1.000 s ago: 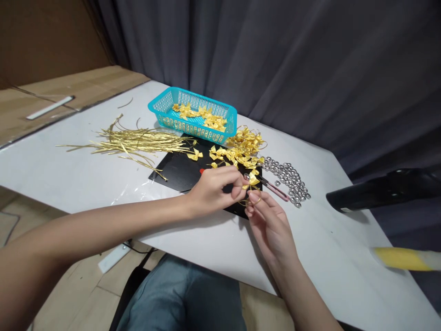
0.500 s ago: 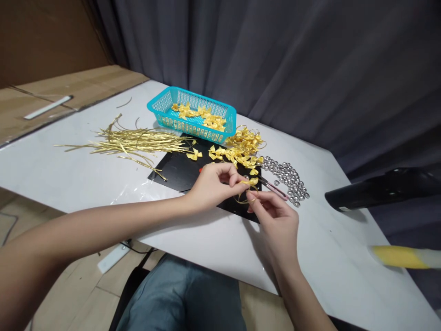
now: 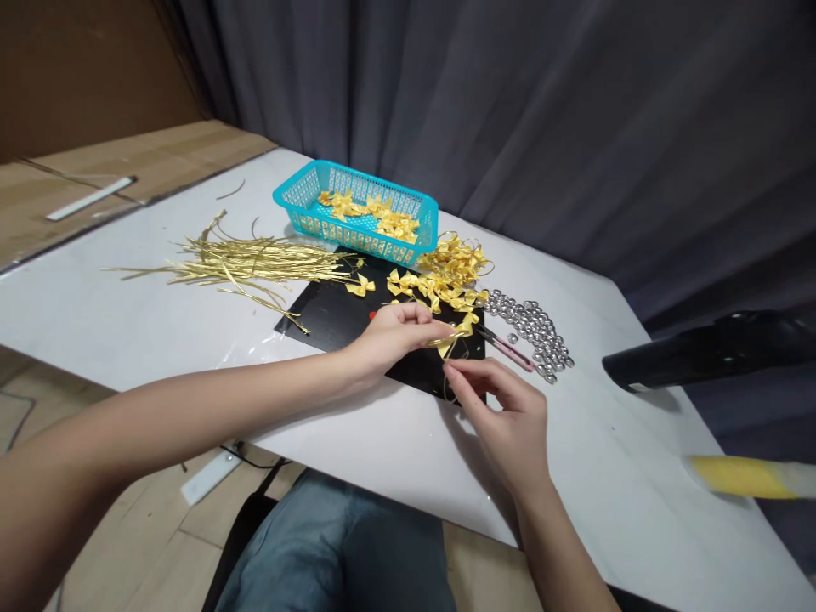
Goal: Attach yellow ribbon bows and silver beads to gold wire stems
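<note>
Over the black mat [image 3: 319, 310], my left hand [image 3: 403, 336] pinches a yellow ribbon bow [image 3: 444, 346] between thumb and forefinger. My right hand [image 3: 501, 404], just nearer to me and to the right, is closed in a pinch on a thin gold cord [image 3: 448, 387] that runs by the bow. How cord and bow are joined is too small to tell. Behind my hands lie several loose yellow bows [image 3: 433, 287]. Tweezers with pink handles [image 3: 512, 350] rest at the mat's right edge, beside a spread of shiny silver beads [image 3: 539, 331].
A turquoise basket [image 3: 357, 238] with yellow bows in it stands at the back. Left of the mat lies a bundle of gold cords [image 3: 255, 259], and a heap of corded bows [image 3: 459, 255] sits right of the basket. A black arm-like object [image 3: 701, 348] juts in from the right.
My right hand has shifted slightly left and down, drawing the cord loop toward me. The bow in my left hand has tilted, and its tail now points down.
</note>
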Demonstrator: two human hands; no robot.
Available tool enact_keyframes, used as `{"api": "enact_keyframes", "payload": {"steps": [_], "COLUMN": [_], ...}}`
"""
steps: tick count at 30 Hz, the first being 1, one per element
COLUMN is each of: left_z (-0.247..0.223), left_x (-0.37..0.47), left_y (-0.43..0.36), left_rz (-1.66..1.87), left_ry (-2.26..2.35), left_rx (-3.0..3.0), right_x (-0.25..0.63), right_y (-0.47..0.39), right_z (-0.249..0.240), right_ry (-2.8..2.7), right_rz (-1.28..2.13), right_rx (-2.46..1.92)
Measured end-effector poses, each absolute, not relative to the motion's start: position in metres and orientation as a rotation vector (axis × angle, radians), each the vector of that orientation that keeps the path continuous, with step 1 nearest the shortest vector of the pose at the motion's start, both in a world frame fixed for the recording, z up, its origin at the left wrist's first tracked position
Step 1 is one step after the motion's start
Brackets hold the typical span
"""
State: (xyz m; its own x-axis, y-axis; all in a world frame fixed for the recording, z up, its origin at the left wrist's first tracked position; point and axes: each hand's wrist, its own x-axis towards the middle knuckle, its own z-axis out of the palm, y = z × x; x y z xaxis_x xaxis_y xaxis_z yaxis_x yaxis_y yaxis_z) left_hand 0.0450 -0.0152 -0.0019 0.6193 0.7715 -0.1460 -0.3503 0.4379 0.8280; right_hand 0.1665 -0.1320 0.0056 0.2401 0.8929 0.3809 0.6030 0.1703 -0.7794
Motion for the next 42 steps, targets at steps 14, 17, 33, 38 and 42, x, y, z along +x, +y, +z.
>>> {"api": "enact_keyframes", "payload": {"steps": [14,17,33,38,42], "left_z": [-0.005,-0.004,-0.006,-0.006,-0.004], "left_x": [0.048,0.048,0.047,0.045,0.047], "left_y": [-0.011,-0.011,-0.015,-0.015,-0.015], "left_rz": [0.672,0.646,0.555,0.552,0.513], "left_ry": [0.491,0.490,0.566,0.569,0.551], "left_rx": [0.654,0.647,0.799,1.082,1.106], "right_x": [0.174,0.174,0.185,0.187,0.181], "right_y": [-0.128,-0.129,-0.129,-0.129,-0.124], "right_z": [0.006,0.007,0.014,0.017,0.013], "right_ry": [-1.311,-1.339,-1.179,-1.271,-1.422], "right_rz": [0.308,0.295,0.411,0.416,0.518], "right_rx": [-1.652,-1.627,-1.606,-1.542,-1.533]}}
